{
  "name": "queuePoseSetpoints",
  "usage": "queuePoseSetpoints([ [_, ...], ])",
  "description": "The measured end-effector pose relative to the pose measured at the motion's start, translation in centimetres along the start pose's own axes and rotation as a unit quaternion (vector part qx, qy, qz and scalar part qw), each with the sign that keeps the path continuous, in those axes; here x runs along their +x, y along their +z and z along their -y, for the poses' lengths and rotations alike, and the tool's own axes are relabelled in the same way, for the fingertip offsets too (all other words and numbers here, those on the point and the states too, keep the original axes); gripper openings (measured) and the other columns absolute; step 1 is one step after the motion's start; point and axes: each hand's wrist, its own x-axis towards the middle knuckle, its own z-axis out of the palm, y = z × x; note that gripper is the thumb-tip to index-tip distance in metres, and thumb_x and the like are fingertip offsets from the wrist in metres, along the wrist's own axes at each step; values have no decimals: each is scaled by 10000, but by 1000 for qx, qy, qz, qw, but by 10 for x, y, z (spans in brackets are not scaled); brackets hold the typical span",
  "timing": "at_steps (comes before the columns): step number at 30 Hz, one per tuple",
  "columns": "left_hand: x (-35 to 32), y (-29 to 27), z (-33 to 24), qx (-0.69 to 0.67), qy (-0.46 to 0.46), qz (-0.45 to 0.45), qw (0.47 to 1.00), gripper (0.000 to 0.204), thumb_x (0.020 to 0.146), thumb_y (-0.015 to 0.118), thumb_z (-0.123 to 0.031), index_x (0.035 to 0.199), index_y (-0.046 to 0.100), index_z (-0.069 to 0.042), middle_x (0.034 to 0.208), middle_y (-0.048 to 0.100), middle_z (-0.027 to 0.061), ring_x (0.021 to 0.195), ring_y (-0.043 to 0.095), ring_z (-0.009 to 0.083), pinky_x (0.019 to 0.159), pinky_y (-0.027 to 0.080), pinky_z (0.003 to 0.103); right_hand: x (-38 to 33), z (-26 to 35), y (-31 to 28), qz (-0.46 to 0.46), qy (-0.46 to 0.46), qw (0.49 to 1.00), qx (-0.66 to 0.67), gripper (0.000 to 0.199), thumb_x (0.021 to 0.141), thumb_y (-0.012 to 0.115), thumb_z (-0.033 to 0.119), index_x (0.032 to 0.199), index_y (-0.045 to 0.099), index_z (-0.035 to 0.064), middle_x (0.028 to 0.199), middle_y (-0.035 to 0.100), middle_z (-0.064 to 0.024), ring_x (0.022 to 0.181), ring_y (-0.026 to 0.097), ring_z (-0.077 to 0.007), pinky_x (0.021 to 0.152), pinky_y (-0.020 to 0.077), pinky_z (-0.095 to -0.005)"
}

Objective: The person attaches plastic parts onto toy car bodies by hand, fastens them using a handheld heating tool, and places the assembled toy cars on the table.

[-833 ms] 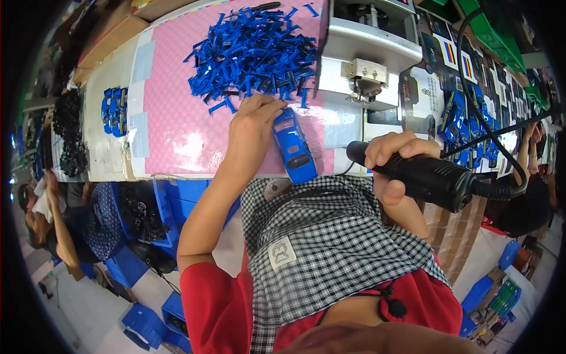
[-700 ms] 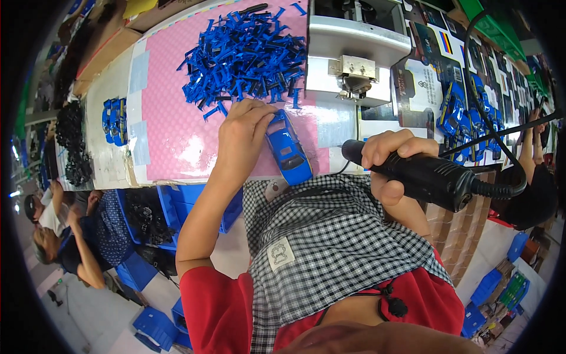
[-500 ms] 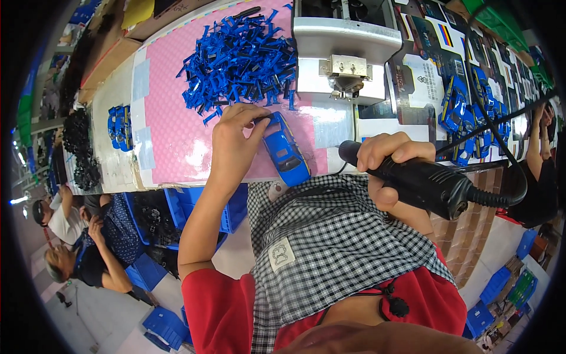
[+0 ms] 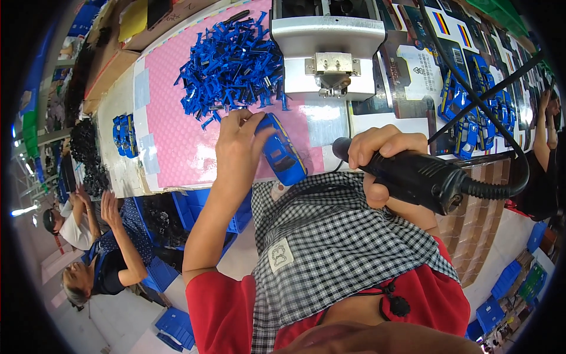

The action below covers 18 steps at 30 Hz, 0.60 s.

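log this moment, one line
left hand: at far end of blue toy car | right hand: gripping black corded tool | blue parts: piled on pink mat

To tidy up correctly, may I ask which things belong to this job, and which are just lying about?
Probably belonging:
blue toy car, touching left hand
black tool, in right hand
pile of blue parts

Probably just lying about:
yellow sheet
cardboard box

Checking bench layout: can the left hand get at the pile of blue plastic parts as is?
Probably yes: the left hand is right by the near edge of the pile of blue plastic parts, with nothing visible blocking. It's on the blue toy car, so it would likely need to let go.
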Motion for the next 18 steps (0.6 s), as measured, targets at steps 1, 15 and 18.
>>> queuePoseSetpoints([
  [1, -4, -1, -5, 18, 0, 37, 999, 438, 719, 748, -159, 1080, 597, 37, 1052, 518, 154, 958, 516, 313, 759, 485, 372, 2, 1, 0, 1, 1, 1000, 0, 565, 691, 800, 68, 1088, 399, 80, 897, 572, -130, 798, 570, -201, 722, 467, -306],
  [15, -36, 27, -12, 124, 44, 62, 989, 566, 746, 613, -59, 1287, 448, -56, 1377, 400, 77, 1122, 466, 316, 847, 453, 425, 9, -12, 16, 18, -22, 1000, -9, 575, 666, 806, 51, 1085, 412, 65, 882, 569, -130, 803, 570, -209, 723, 459, -319],
  [18, -35, 28, -8, 112, 52, 11, 992, 559, 738, 626, -74, 1275, 470, -68, 1321, 470, 84, 1077, 496, 314, 831, 458, 396, 12, -7, 16, 34, -10, 999, -22, 577, 666, 805, 40, 1090, 413, 70, 880, 574, -130, 814, 570, -211, 741, 459, -327],
])
